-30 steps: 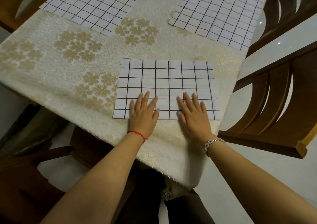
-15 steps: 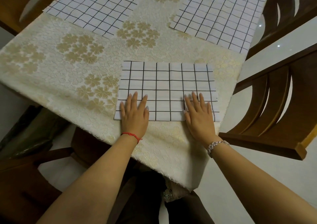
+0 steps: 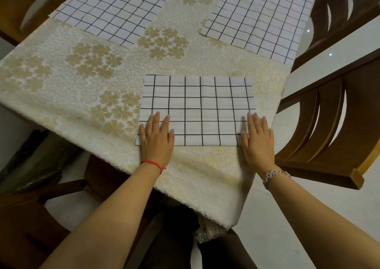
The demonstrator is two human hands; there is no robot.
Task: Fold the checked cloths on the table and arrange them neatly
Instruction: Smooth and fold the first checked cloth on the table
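– Checked cloth (image 3: 197, 108), folded: where is it logged?

– It is logged on the near right part of the table, laid flat on the cream tablecloth (image 3: 72, 87), which is printed with gold flowers. A rectangle is formed, with its long side running left to right. Its near edge is set close to the table's near edge.

– How are the hands recorded?

– The left hand (image 3: 157, 139) is laid flat on the near left corner, fingers straight, slightly spread and pointed far. The right hand (image 3: 258, 139) is laid flat at the near right corner, fingers straight and close together. Its outer side is seen past the cloth's right edge, on the tablecloth. The hands are held well apart, one at each end, and nothing is gripped by either.

– Are other cloths entered?

– Two are entered, both spread flat. The far-left cloth (image 3: 115, 11) and the far-right cloth (image 3: 261, 15) are cut off by the top of the view. Both are kept well apart from the folded one, and flowered tablecloth is seen between them.

– Markings?

– Thin black grid lines on white are the marking noted on all three cloths.

– Items worn?

– A red string bracelet (image 3: 153, 163) is noted on the left wrist and a silver bracelet (image 3: 274, 175) on the right.

– Surroundings?

– A dark wooden chair (image 3: 329, 135) is placed just right of the table. A second chair (image 3: 345, 21) is seen at the far right.
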